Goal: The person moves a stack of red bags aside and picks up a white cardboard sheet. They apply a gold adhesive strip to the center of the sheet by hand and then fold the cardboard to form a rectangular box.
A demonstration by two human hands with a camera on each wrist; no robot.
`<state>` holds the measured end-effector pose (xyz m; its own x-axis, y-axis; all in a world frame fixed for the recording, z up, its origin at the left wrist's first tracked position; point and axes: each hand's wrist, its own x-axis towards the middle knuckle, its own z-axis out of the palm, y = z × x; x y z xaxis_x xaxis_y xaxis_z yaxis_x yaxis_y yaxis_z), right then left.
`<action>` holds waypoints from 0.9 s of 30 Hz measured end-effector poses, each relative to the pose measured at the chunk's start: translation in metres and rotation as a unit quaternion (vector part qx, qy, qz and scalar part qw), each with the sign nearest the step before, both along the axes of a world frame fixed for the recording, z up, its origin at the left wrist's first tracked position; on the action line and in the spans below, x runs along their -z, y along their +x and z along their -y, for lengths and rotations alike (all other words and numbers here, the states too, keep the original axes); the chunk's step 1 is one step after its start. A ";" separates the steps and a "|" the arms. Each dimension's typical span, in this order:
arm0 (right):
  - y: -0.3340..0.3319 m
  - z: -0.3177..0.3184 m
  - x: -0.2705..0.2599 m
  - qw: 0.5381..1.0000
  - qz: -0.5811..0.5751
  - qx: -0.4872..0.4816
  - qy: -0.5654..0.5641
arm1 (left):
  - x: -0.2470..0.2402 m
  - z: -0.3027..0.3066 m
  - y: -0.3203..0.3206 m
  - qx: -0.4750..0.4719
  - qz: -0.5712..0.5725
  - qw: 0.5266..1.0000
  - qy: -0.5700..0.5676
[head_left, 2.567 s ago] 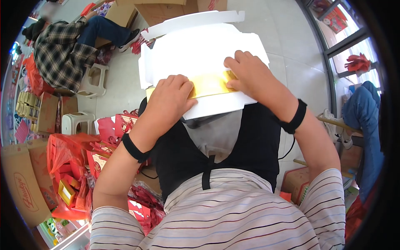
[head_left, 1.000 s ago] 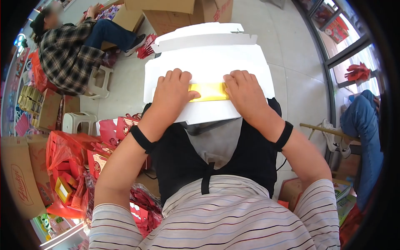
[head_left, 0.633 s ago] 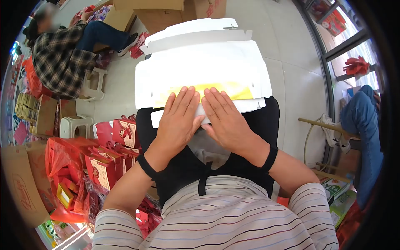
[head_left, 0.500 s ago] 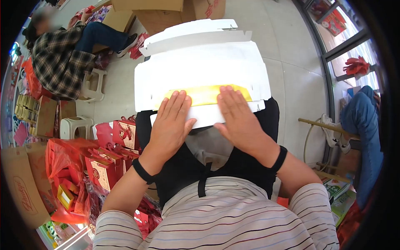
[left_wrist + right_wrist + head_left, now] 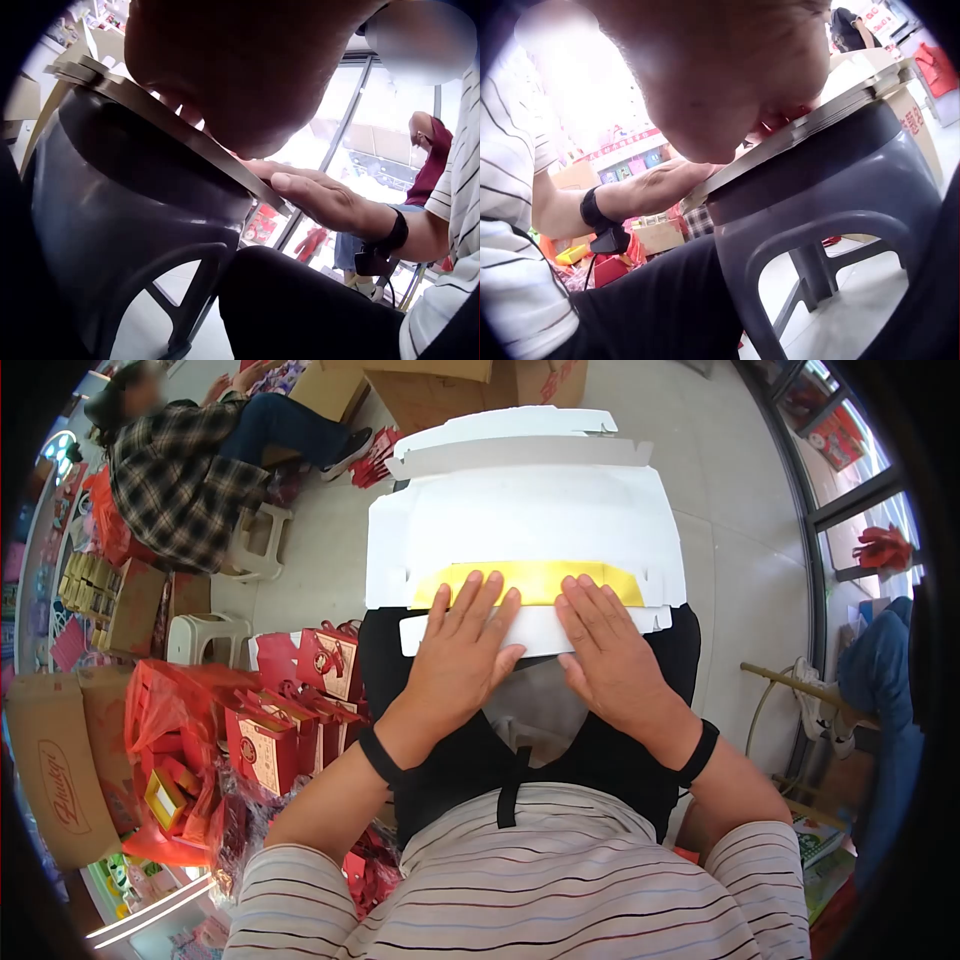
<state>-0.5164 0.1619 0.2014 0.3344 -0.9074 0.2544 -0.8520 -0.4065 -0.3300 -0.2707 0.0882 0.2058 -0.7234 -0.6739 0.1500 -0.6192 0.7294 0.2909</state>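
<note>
A flat white cardboard box blank (image 5: 530, 510) lies across a grey plastic stool (image 5: 832, 195) between the person's knees. Along its near side runs a shiny yellow strip (image 5: 540, 575), with a white flap below it. My left hand (image 5: 465, 650) lies flat with straight, spread fingers, its fingertips on the left part of the strip. Mirroring it, my right hand (image 5: 615, 660) rests with straight fingers on the strip's right part. Both thumbs stretch inward over the white flap. In the wrist views the cardboard shows edge-on as a stack of layers on the stool top.
Red gift bags (image 5: 265, 740) and a red plastic bag (image 5: 180, 760) crowd the left floor. Beyond them are a white stool (image 5: 205, 635) and a seated person in a checked shirt (image 5: 185, 470). A large carton (image 5: 440, 400) stands ahead. Another person's jeans (image 5: 875, 680) show at right.
The hands' curled fingers have left the narrow folded gold strip and straightened out flat. More yellow shows now. The hands came together at the middle, then slid apart; the head view has shifted.
</note>
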 end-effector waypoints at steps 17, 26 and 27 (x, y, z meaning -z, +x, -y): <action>-0.078 -0.001 -0.034 0.996 0.037 0.067 -0.050 | -0.043 0.059 -0.033 0.054 -0.038 0.997 0.026; -0.107 0.018 -0.031 0.985 -0.033 -0.051 -0.163 | -0.071 0.098 0.002 0.133 -0.054 0.975 -0.172; -0.094 0.014 -0.033 0.984 -0.024 -0.063 -0.165 | -0.071 0.106 0.004 0.123 -0.056 0.971 -0.197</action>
